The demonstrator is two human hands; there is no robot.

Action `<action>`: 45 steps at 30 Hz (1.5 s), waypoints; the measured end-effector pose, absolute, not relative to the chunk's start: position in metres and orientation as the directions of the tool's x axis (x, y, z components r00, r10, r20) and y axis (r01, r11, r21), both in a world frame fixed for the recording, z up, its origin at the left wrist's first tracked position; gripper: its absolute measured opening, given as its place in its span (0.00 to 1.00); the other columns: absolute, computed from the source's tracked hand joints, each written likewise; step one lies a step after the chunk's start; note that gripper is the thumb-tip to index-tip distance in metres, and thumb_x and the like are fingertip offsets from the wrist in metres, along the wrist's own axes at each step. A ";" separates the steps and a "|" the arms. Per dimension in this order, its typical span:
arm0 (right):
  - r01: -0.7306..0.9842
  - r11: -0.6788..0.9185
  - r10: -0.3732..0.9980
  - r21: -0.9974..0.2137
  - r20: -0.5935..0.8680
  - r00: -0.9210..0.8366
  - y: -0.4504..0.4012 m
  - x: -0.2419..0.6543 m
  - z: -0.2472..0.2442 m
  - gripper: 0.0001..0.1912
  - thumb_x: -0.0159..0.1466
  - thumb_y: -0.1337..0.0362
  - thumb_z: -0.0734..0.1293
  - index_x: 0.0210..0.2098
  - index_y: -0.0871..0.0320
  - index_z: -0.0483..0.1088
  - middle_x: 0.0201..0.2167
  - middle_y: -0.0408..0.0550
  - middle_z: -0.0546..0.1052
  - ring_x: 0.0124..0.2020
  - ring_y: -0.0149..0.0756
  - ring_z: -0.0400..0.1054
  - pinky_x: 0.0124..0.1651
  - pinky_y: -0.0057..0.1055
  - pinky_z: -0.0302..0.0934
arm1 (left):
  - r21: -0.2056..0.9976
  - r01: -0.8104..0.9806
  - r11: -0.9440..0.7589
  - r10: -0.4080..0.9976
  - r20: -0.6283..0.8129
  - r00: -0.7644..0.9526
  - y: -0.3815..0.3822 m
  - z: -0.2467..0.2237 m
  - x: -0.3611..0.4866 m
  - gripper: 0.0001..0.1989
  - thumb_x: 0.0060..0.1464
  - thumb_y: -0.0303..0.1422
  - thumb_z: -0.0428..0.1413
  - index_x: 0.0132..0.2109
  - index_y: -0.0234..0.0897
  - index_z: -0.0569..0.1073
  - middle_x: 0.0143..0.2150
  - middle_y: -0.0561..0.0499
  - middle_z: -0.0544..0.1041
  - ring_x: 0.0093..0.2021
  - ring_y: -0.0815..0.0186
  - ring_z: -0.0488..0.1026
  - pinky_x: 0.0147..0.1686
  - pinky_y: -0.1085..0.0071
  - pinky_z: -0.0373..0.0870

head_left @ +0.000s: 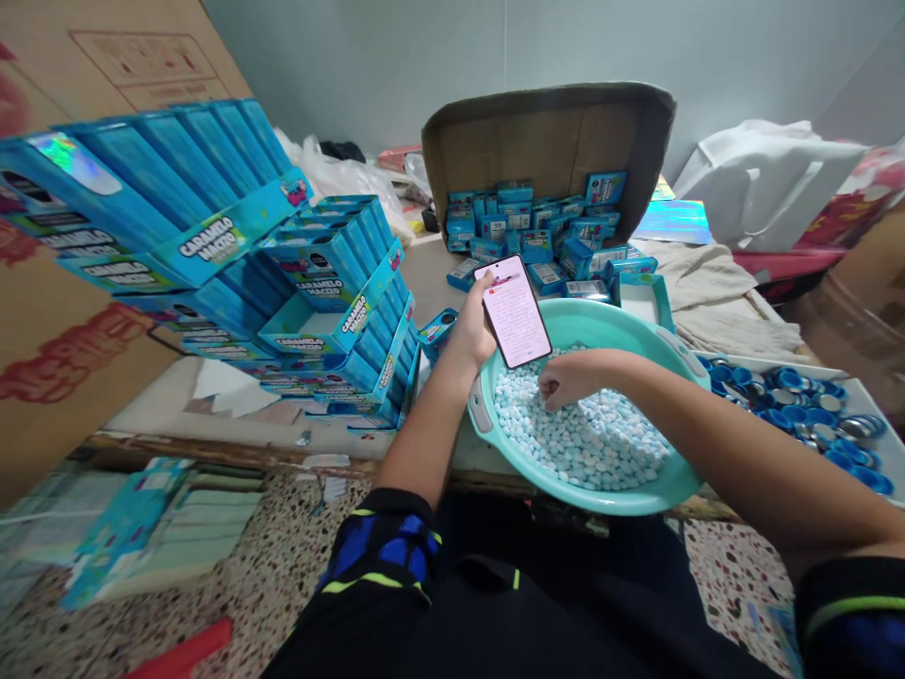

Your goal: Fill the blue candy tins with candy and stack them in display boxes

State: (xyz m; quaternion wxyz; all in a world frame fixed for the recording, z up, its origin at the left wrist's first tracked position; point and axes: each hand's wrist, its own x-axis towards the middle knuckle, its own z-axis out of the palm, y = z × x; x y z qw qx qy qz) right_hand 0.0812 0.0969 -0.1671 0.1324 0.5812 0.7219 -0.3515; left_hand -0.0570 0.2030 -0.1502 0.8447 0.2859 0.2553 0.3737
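Note:
A smartphone (518, 316) with a lit, text-filled screen is gripped by my left hand (476, 321), above the left rim of a turquoise basin (600, 325). White and pale blue candies (608, 438) fill much of the basin. My right hand (571, 379) reaches in from the right, its fingers curled just over or touching the candies. Whatever those fingers hold, if anything, is hidden. A small blue box (438, 327) lies beside my left wrist.
Blue "Caramelo Macizo" display boxes (339, 311) are stacked high on the left. Behind the basin, an open carton (551, 141) spills small blue boxes. A white tray (887, 443) of blue lids stands right of the basin, and a white bag (764, 189) lies further back.

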 end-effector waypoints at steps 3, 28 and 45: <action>0.933 0.071 0.752 -0.353 -0.595 -0.283 0.097 0.081 -0.168 0.14 0.59 0.51 0.70 0.38 0.54 0.77 0.37 0.46 0.80 0.36 0.40 0.71 0.34 0.33 0.56 | 0.666 -0.483 0.569 0.766 -0.214 0.607 0.202 -0.150 -0.057 0.14 0.58 0.41 0.60 0.42 0.33 0.79 0.39 0.44 0.84 0.51 0.54 0.80 0.60 0.59 0.69; 0.926 0.083 0.749 -0.368 -0.590 -0.302 0.097 0.083 -0.172 0.11 0.59 0.55 0.69 0.37 0.54 0.76 0.34 0.45 0.78 0.33 0.38 0.68 0.34 0.34 0.55 | 0.647 -0.504 0.572 0.767 -0.205 0.608 0.201 -0.150 -0.056 0.15 0.58 0.41 0.60 0.46 0.33 0.79 0.43 0.42 0.84 0.54 0.53 0.79 0.60 0.59 0.69; 0.931 0.088 0.757 -0.354 -0.584 -0.293 0.096 0.081 -0.167 0.14 0.59 0.59 0.69 0.44 0.54 0.76 0.41 0.47 0.77 0.37 0.39 0.68 0.35 0.34 0.55 | 0.682 -0.479 0.553 0.772 -0.204 0.602 0.201 -0.151 -0.056 0.14 0.59 0.41 0.59 0.42 0.34 0.79 0.40 0.43 0.84 0.54 0.53 0.79 0.60 0.59 0.67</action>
